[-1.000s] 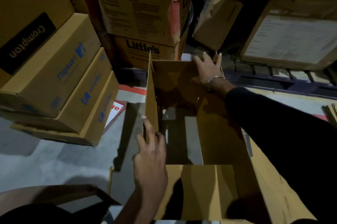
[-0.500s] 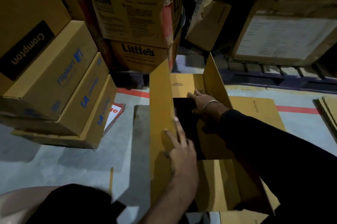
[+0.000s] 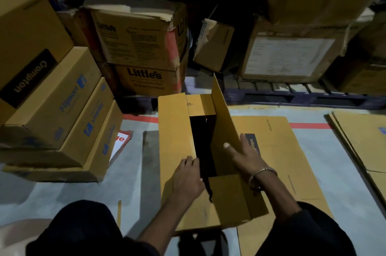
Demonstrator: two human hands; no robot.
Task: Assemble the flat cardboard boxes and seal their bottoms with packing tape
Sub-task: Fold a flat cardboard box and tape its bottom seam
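Observation:
A brown cardboard box (image 3: 175, 130) stands on the floor in front of me with its flaps partly folded. Its left flap lies flat. The right flap (image 3: 223, 114) still stands tilted upward, leaving a dark gap in the middle. My left hand (image 3: 188, 176) rests flat on the left flap near the gap, fingers straight. My right hand (image 3: 244, 155), with a bracelet on the wrist, presses open against the raised right flap. A flat cardboard sheet (image 3: 277, 151) lies under and to the right of the box. No tape is visible.
Stacked closed boxes (image 3: 52, 109) rise at the left. Two "Little's" cartons (image 3: 137, 47) stand behind the box. A large carton with a paper label (image 3: 292, 55) sits on a pallet at back right. More flat cardboard (image 3: 363, 136) lies at the right. Grey floor with red tape line (image 3: 309, 125).
The left flap has come down flat and my left hand now rests on it. My right hand has left the box's far inside and now pushes on the right flap.

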